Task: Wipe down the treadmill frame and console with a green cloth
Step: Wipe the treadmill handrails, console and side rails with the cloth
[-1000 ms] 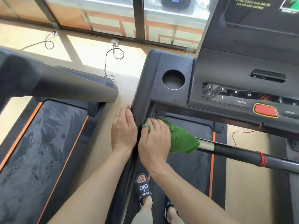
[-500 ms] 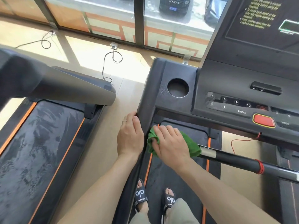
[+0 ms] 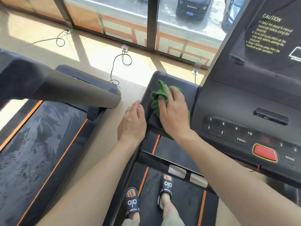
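Note:
I stand on a black treadmill whose console (image 3: 244, 111) fills the right side, with number buttons and a red stop button (image 3: 264, 153). My right hand (image 3: 174, 111) presses the crumpled green cloth (image 3: 157, 97) flat onto the console's left wing (image 3: 153, 80), covering the cup holder. The cloth bunches out past my fingertips. My left hand (image 3: 132, 123) rests with straight fingers against the outer left edge of that wing, holding nothing. A ring shows on one finger.
A second treadmill (image 3: 40, 136) with a grey handrail (image 3: 73, 88) stands close on the left. Power cables (image 3: 123, 62) lie on the sunlit floor ahead, before a glass wall. A black handlebar with silver pads (image 3: 177, 171) crosses below my arms. My sandalled feet (image 3: 165, 191) stand on the belt.
My right hand has carried the cloth up from the handlebar under the console onto the top of the left wing, over the cup holder. My left hand stays on the wing's edge.

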Tool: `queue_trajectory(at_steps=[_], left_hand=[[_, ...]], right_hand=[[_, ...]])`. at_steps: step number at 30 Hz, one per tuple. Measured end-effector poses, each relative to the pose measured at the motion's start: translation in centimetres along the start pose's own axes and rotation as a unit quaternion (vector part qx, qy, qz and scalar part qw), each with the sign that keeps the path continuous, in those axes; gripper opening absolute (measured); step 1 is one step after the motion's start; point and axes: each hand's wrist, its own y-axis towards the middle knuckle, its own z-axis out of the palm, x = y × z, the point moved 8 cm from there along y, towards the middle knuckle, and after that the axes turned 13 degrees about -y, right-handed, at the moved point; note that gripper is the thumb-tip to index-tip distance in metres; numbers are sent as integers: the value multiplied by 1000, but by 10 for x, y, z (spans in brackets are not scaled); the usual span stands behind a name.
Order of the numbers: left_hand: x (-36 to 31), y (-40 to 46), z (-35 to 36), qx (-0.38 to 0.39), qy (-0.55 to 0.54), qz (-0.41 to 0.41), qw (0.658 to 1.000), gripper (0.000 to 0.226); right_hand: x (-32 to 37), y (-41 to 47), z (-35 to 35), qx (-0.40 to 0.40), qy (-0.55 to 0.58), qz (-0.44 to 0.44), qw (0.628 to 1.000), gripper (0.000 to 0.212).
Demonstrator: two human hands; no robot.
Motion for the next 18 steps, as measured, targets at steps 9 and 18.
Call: queue_trajectory(at_steps=[9,18], left_hand=[[2,25,17,-58,41,-22,997,46],[-1,23,17,-59,52,-26,997,45]], right_hand=[[1,56,45,110,-116,-163,974,63],[6,85,52,112,-73,-59,989,59]])
